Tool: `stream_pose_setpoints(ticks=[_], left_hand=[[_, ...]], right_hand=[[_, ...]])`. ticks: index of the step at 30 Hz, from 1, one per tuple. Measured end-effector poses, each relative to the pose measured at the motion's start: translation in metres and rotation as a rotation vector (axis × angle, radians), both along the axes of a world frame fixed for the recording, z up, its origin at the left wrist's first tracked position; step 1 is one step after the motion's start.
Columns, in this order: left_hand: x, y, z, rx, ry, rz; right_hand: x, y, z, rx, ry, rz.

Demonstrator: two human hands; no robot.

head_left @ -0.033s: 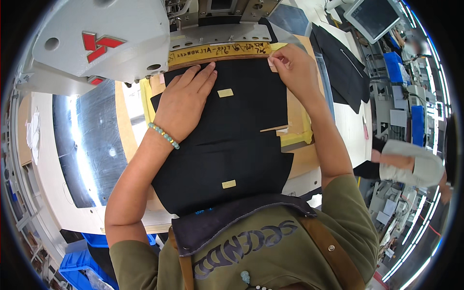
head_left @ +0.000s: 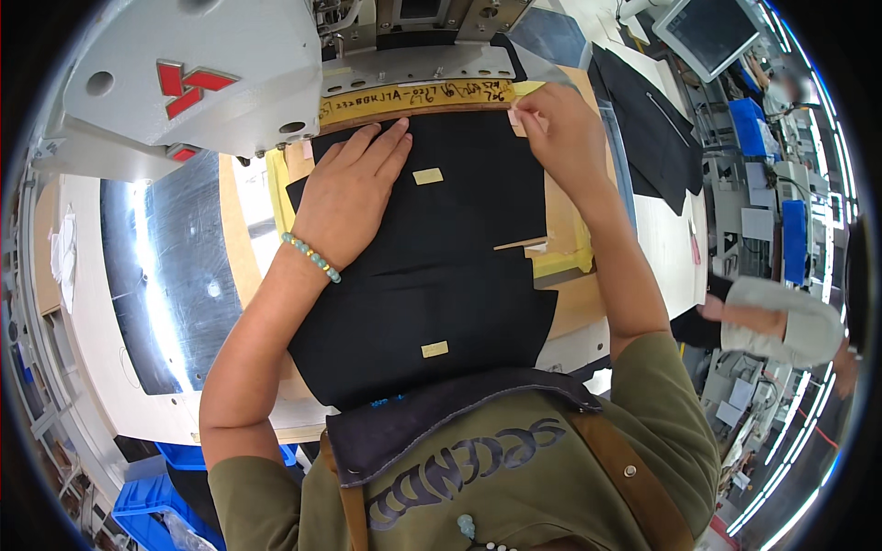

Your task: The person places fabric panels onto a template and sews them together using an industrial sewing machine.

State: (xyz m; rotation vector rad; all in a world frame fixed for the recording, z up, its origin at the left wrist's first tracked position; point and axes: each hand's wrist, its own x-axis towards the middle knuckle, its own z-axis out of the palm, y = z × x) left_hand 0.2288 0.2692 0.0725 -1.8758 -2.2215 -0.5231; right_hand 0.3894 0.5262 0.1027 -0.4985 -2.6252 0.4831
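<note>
A black fabric piece lies on the work surface in front of me, with small yellow labels on it. Along its far edge runs a yellow strip with handwriting, part of a template under the machine. My left hand rests flat on the fabric's left side, fingers stretched toward the strip. At the far right corner of the fabric, my right hand has thumb and index finger pinched together beside a small pale tab. What is between those fingertips is too small to make out.
A large grey sewing machine head stands close to my left hand. At the left is a shiny metal plate. More black fabric lies at the right, below a monitor. Another person's arm shows farther right.
My right hand's fingers have shifted slightly at the fabric's corner. The left hand and the fabric stay in place. The other person's arm at the right has moved a little.
</note>
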Motion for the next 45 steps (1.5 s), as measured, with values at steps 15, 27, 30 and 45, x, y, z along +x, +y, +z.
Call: stream_pose_setpoints(ticks=[15,27,30,45], left_hand=[[0.001,-0.003,0.0,-0.008,-0.004,-0.019],[0.002,-0.055,0.01,-0.161,0.002,0.114],[-0.002,-0.059,0.014,-0.165,-0.002,0.074],[-0.008,-0.056,0.023,-0.177,0.007,0.06]], right_hand=[[-0.014,-0.06,-0.009,0.31,-0.028,0.465],[-0.015,-0.064,0.0,0.352,-0.114,0.437],[-0.016,-0.063,0.0,0.335,-0.119,0.443],[-0.019,-0.064,0.008,0.305,-0.137,0.473]])
